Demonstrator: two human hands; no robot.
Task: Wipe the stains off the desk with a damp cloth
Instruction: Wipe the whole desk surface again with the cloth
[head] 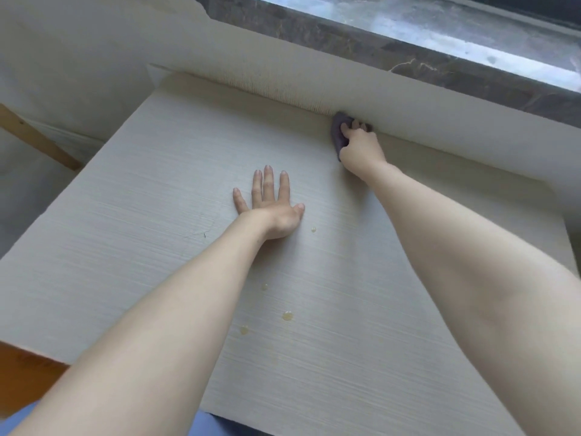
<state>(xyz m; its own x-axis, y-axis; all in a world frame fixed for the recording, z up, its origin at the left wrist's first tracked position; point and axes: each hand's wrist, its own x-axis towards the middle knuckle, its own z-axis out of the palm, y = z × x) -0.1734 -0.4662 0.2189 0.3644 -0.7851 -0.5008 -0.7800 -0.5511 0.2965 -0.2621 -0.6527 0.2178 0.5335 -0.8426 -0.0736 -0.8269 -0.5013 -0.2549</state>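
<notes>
cloth (pixel 339 133), dark grey-purple and bunched into a soft wad, sits at the far edge of the desk (pixel 125 247), right where the flat top meets the pale wall (pixel 408 99) behind it. your right hand (pixel 361 146) grips it, fingers curled over its top and thumb against its near side, pressing it into that corner.

your left hand (pixel 273 209) lies palm down near the middle of the desk, fingers straight and spread, holding nothing.

the desk top is a pale grey-beige laminate with fine, straight grain lines running across it, matte and flat, with a square near-left corner. a thin dark scratch (pixel 201 234) marks it just left of your left wrist.

the stains are small amber drops, glossy and rounded. one drop (pixel 313 229) lies just beside the heel of your left hand. three more stains (pixel 287 315) lie nearer to you, between your forearms and well apart from the cloth.

the wall shows fine vertical ribbing above the desk edge. above it runs a dark, veined stone sill (pixel 345 36), polished, with a hazy window pane (pixel 440 17) beyond. a wooden strip (pixel 37 140) slants along the left, and blue fabric (pixel 19 416) shows at the bottom edge.
</notes>
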